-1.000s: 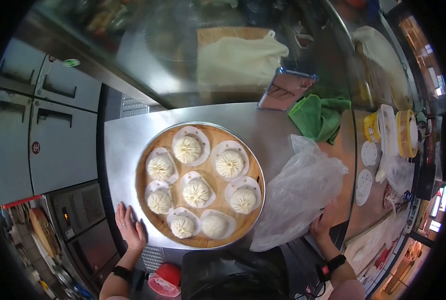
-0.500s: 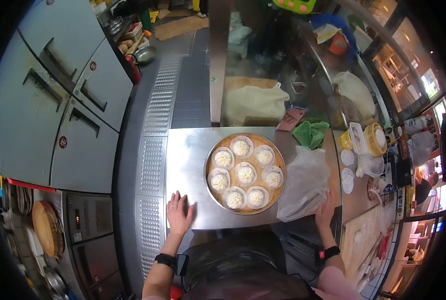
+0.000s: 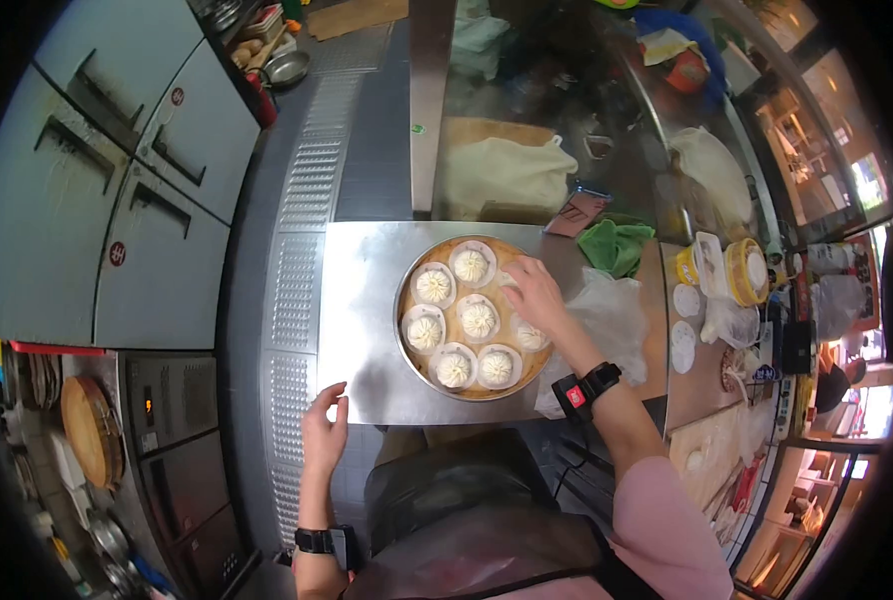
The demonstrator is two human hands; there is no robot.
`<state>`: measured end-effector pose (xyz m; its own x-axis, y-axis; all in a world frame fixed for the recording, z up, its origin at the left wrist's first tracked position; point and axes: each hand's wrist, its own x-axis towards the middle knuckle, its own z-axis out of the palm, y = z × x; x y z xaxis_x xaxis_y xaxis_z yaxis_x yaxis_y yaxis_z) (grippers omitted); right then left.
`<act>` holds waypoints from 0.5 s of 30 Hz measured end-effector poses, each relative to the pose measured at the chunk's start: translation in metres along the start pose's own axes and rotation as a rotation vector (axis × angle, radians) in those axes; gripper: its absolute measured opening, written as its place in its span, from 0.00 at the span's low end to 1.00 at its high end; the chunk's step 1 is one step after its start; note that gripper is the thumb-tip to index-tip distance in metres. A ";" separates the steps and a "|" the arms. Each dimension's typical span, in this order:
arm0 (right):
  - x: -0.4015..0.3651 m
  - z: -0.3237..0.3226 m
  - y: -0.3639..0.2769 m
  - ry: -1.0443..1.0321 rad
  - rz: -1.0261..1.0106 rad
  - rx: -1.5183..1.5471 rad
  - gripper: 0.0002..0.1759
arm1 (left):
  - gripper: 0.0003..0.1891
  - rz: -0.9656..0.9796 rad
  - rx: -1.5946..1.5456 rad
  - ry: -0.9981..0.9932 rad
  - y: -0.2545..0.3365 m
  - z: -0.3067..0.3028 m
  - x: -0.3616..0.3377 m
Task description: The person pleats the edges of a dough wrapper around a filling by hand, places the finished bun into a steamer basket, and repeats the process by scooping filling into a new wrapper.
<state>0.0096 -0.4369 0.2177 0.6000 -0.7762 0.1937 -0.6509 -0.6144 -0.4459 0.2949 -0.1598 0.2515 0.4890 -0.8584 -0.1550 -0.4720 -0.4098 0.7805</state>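
Note:
A round steamer tray (image 3: pixel 404 345) on the metal table holds several pleated buns on paper rounds, among them a middle bun (image 3: pixel 479 319). My right hand (image 3: pixel 533 294) is over the tray's upper right part, its fingers bent down at a bun that they mostly hide. Whether the fingers grip that bun cannot be made out. Under my right wrist, one bun (image 3: pixel 532 336) is partly covered. My left hand (image 3: pixel 325 428) is at the table's front left edge, fingers apart, holding nothing. A crumpled plastic bag (image 3: pixel 612 320) lies right of the tray.
On the metal table (image 3: pixel 362 270), a phone (image 3: pixel 578 211) and a green cloth (image 3: pixel 616 246) are at the back right. Containers (image 3: pixel 747 272) and a floured board (image 3: pixel 702 455) stand farther right. Refrigerators (image 3: pixel 67 220) line the left side, with a round chopping board (image 3: pixel 92 430) below them.
My right hand has moved from the plastic bag up and left onto the tray. My left hand has shifted slightly left and down, off the table top. The whole view has shifted a little.

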 end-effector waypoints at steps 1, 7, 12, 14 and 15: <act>0.004 0.003 0.003 -0.047 0.036 -0.003 0.17 | 0.13 -0.015 0.015 0.009 -0.001 0.003 -0.004; 0.036 0.009 -0.013 -0.083 -0.013 0.122 0.20 | 0.12 -0.141 -0.016 -0.052 0.007 0.028 -0.004; 0.057 0.035 -0.017 -0.148 -0.207 0.151 0.22 | 0.13 -0.109 0.031 -0.052 0.012 0.046 0.006; 0.057 0.041 -0.012 -0.225 -0.205 0.135 0.23 | 0.13 -0.116 0.037 -0.068 0.014 0.048 0.006; 0.056 0.042 -0.010 -0.232 -0.199 0.134 0.23 | 0.13 -0.112 0.040 -0.093 0.015 0.050 0.006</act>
<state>0.0692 -0.4687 0.1960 0.8091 -0.5806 0.0906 -0.4530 -0.7145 -0.5332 0.2537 -0.1865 0.2318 0.4709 -0.8307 -0.2970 -0.4478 -0.5151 0.7309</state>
